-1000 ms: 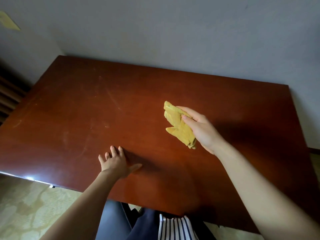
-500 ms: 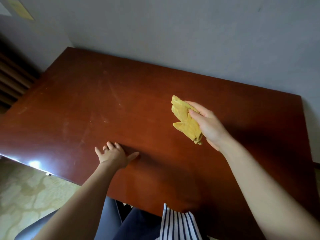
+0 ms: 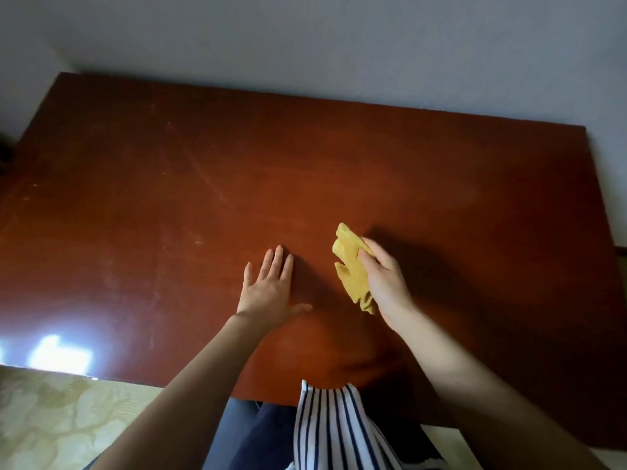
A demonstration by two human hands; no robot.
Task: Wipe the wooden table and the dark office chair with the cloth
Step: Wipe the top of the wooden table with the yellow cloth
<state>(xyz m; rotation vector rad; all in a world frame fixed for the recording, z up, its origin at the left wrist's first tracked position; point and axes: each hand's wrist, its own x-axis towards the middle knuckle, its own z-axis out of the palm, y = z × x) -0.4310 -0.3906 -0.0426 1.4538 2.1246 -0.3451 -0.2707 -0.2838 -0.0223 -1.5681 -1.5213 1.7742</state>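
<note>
A reddish-brown wooden table (image 3: 169, 184) fills most of the view, with faint streaks and specks on its left half. My right hand (image 3: 386, 283) grips a crumpled yellow cloth (image 3: 351, 266) just above the tabletop, near the table's front middle. My left hand (image 3: 268, 293) lies flat on the wood with straight fingers, a little left of the cloth. A sliver of the dark chair (image 3: 234, 432) shows below the table's front edge, mostly hidden by my arms and clothing.
A grey wall (image 3: 339, 45) runs right behind the table's far edge. A pale patterned floor (image 3: 57, 418) lies at the lower left. A bright window glare (image 3: 57, 354) sits on the table's front left edge. My striped shirt (image 3: 332, 432) hangs at the front edge.
My right hand has come nearer with the cloth, toward the table's front. My left hand now lies closer to the cloth. The camera has tilted, showing more of the table's left half.
</note>
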